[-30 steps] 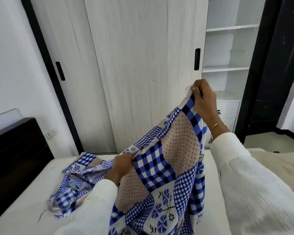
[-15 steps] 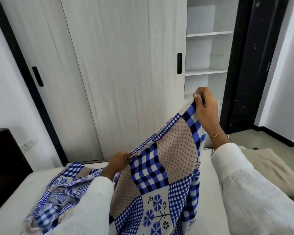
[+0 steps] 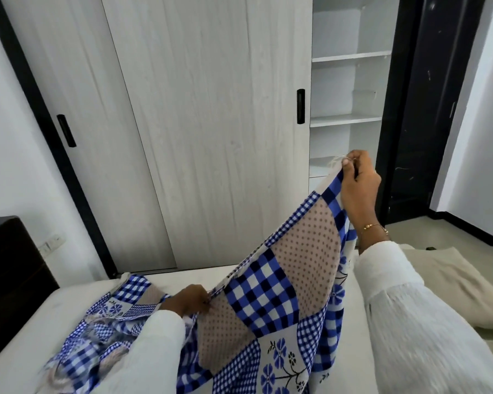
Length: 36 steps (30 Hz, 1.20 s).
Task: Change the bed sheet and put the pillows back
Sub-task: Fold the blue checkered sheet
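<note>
A blue, white and tan patchwork bed sheet (image 3: 271, 302) with checks, dots and flowers is stretched up over the bare white mattress (image 3: 69, 300). My right hand (image 3: 357, 186) pinches a corner of the sheet, raised high at the right. My left hand (image 3: 190, 301) grips the sheet's top edge lower down, near the middle. The rest of the sheet lies bunched on the mattress at the lower left. No pillow is in view.
A dark headboard (image 3: 9, 280) stands at the left. A pale wardrobe (image 3: 199, 123) with sliding doors faces me, its right section open on bare shelves (image 3: 347, 118). A beige cloth (image 3: 450, 282) lies at the right on the bed. A dark doorway (image 3: 427, 109) is beyond.
My view has swung to the right and back a little. Both hands keep their hold on the sheet, and the edge between them stays taut.
</note>
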### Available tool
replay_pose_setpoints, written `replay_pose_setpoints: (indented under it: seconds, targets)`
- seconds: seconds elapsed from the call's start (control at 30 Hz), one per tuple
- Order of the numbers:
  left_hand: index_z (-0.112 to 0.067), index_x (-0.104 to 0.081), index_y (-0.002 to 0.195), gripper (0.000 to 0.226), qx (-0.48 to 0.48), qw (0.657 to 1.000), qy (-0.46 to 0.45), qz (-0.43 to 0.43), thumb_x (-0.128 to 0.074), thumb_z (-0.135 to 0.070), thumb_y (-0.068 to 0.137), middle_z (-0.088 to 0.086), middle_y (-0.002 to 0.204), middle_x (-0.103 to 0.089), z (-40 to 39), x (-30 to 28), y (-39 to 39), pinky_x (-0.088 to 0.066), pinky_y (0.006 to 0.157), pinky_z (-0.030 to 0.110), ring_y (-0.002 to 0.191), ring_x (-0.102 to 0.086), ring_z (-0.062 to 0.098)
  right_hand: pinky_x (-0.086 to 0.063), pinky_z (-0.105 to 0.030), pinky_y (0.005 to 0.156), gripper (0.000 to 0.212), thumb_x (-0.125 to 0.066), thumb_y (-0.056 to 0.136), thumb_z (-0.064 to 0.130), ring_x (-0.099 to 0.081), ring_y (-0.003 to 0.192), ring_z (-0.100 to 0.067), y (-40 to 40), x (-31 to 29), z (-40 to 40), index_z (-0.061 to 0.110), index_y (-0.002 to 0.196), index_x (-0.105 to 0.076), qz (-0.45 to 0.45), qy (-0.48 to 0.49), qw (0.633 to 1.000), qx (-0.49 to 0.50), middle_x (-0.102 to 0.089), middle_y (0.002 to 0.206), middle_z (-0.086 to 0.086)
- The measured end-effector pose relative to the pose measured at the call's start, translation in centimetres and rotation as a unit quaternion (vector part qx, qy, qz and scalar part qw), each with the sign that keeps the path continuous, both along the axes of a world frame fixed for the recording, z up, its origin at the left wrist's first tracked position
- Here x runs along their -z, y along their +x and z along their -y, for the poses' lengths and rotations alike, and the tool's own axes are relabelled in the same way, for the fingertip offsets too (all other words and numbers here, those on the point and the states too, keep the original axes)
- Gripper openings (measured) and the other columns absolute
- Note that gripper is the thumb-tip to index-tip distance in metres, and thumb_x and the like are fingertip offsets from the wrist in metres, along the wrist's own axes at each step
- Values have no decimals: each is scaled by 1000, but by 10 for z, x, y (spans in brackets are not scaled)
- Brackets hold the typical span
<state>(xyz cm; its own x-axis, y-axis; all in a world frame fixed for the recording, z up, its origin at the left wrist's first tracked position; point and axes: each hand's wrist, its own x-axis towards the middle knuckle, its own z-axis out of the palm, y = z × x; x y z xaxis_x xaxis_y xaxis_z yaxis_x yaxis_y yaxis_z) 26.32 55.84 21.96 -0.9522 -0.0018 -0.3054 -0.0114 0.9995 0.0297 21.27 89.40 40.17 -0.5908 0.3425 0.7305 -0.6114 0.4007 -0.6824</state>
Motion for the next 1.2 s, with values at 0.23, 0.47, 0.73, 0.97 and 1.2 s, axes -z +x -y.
replay_pose_setpoints:
  seconds: [0.23,0.47,0.73,0.97,1.2]
  targets:
    - [11,-63,102,23,-82,968,39,-234,-48,-4,91,31,109,-59,35,-82,-14,-39,85,39,103,-58,38,-43,-37,74,18,-40,97,9,-49,77,-20,-2,-1,-15,-3,102,-53,7,-9,999,33,-52,84,-5]
    - [1,-58,96,19,-157,698,230,-659,-40,-1,92,30,106,-54,-5,-268,-8,-31,78,33,97,-52,36,-33,-22,67,18,-37,97,4,-47,77,-20,-7,-11,-11,-7,103,-51,-8,-62,994,94,-50,84,-8]
    - [-2,-71,100,27,-144,819,181,-525,-50,-10,86,23,102,-67,25,-224,-17,-44,80,35,96,-61,35,-28,-21,65,15,-40,94,1,-51,79,-30,-10,-19,-8,-7,99,-51,2,-41,995,90,-58,90,-26]
    - [-3,-70,102,22,7,870,126,-476,-52,-6,90,18,95,-62,-1,-224,-18,-37,73,30,93,-57,31,-35,-2,65,10,-52,90,-1,-51,80,-18,3,-37,64,-5,96,-58,-26,67,993,-98,-59,99,-19]
    - [-7,-73,96,17,78,885,120,-443,-62,-10,84,13,85,-64,-28,-202,1,-25,62,25,81,-54,22,-38,-1,66,4,-67,81,5,-52,70,-7,23,-26,128,5,85,-68,71,265,910,-309,-53,121,-5]
